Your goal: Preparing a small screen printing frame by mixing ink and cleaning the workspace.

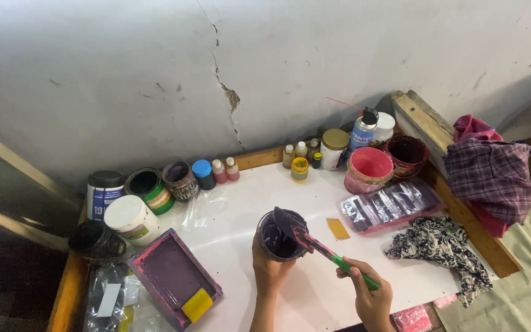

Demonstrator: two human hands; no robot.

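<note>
The left hand [270, 265] grips the purple ink cup [279, 236], while the right hand [369, 295] clasps a green-handled spatula [321, 246] slanting down-right from the cup's rim.

My left hand [270, 265] holds the paint tub [279, 235] mid-table; the tray [173, 276] lies left, jars line the wall behind, the rag [440, 246] right.

A small round cup [279, 235] of dark purple paint stood upright near the middle of the white table, held from below, its inside coated in deep violet. A spatula [318, 245] rested with its broad, purple-smeared blade [289, 222] on the cup's rim, tilted down into the opening. Its shaft ran pink-stained nearest the blade and bright green toward the lower right, where the handle end was gripped.
</note>
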